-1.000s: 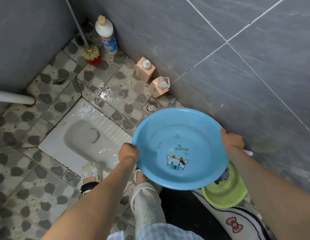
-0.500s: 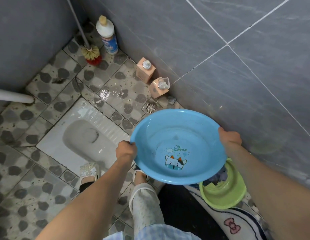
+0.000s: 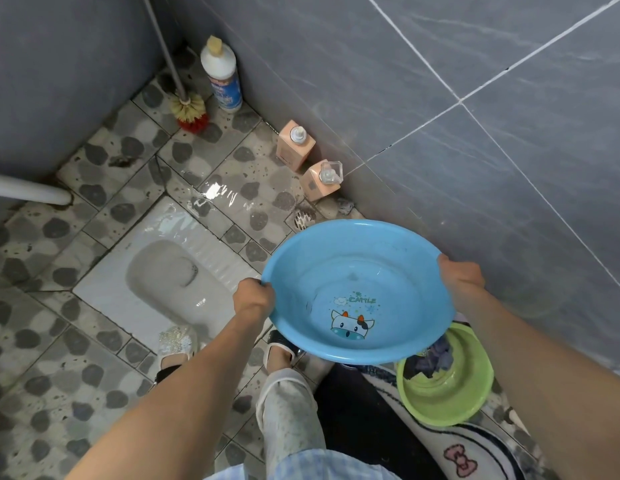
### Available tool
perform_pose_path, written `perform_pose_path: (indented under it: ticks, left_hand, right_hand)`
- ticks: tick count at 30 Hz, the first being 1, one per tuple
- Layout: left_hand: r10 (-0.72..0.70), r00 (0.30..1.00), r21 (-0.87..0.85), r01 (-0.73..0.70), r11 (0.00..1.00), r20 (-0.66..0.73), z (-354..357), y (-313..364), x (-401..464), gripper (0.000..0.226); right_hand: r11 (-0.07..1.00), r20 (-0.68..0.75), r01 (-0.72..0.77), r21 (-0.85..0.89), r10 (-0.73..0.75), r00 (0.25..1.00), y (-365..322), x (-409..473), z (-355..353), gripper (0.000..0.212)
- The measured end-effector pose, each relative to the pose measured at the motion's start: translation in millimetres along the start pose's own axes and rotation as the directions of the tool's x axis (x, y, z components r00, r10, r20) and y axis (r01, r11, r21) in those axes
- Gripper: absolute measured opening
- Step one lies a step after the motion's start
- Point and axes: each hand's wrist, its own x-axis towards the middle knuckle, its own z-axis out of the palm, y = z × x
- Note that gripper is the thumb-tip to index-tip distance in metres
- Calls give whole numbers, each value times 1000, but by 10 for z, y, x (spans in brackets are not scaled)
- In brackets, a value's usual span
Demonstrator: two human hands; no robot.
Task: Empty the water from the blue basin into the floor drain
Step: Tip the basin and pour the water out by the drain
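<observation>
A round blue basin with a cartoon cow printed on its bottom is held above the floor, with a thin film of water inside. My left hand grips its left rim and my right hand grips its right rim. The floor drain, a small square grate, shows just beyond the basin's far rim, close to the grey wall; part of it is hidden by the basin. Wet tiles glisten to the left of the drain.
A white squat toilet is set into the floor at left. Two peach bottles stand by the wall, with a toilet brush and a white cleaner bottle in the corner. A green basin with cloth sits on a mat at lower right.
The basin and both hands have shifted slightly left and forward, and the far rim now covers part of the drain. The grip on both rims is unchanged.
</observation>
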Motion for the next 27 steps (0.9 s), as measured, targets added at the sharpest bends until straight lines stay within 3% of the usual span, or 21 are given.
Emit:
perform_pose_path:
  ticks: [3,12,27]
  left_hand:
    - [7,1000,1,-7,1000,10,-6,52,7,21]
    - [13,999,-46,-11,999,33,-28,120,67,34]
    - [-38,999,-130,36,991,-6,-168,226,119,36]
  right_hand:
    - [1000,-3,-8,-3,8,1000,-27,20,-7,58]
    - [1000,-4,1,-19,-1,1000,-198,72,-29,54]
    - [999,91,32,34,-35,995,-450,102,20,45]
